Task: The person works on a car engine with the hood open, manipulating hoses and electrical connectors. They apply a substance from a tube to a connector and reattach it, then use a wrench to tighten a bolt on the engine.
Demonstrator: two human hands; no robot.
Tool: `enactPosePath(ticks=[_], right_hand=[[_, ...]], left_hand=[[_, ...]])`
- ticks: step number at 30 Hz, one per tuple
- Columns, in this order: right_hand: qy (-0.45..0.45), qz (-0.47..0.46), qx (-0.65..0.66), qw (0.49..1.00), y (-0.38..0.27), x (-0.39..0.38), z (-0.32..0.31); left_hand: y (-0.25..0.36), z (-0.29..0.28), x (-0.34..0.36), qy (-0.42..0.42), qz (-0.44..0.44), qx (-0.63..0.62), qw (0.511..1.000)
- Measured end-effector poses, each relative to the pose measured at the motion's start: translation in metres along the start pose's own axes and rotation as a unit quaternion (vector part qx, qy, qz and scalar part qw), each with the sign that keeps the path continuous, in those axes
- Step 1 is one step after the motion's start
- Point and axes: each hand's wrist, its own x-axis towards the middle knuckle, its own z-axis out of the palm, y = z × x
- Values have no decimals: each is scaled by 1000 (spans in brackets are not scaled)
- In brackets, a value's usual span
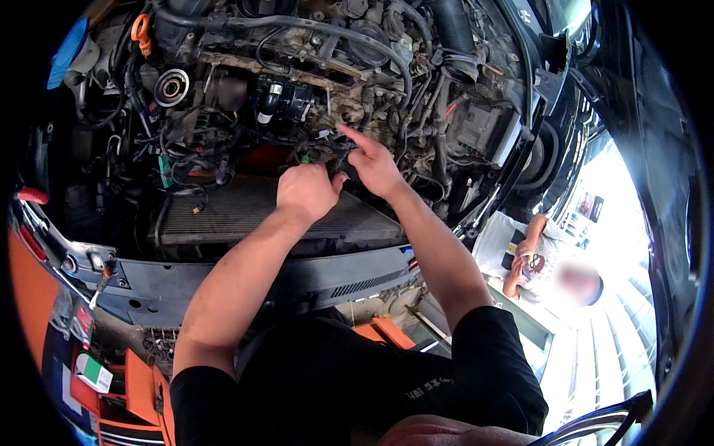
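Both my hands are close together over the engine bay, just behind the top of the radiator (245, 215). My left hand (306, 191) is closed, knuckles up, its thumb toward the right hand. Curled fingers show on my right hand (375, 167), except the index finger, which stretches out toward the engine block. Between the hands is a small dark piece (343, 165), partly covered; its kind cannot be made out. A white connector (325, 134) lies just beyond them. Black wiring (201, 152) runs to the left of my left hand.
A black front panel (320, 279) crosses before me. An orange-handled dipstick (140, 30) stands far left, near a round metal filter housing (171, 88). A screwdriver (103, 282) rests at the left edge. Another person (528, 256) stands at the right, beyond the fender.
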Motion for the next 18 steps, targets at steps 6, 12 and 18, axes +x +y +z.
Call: enactPosePath(ticks=[6,12,18], right_hand=[[13,-44,-140,989,-7,-12,8],[30,-96,-379,920,-29,-19,7],[42,-108,-417,901,-20,-11,3]], left_hand=[[-1,1,2,6,1,-4,1000],[-1,0,0,1,0,-14,1000],[-1,1,1,4,8,4,1000]])
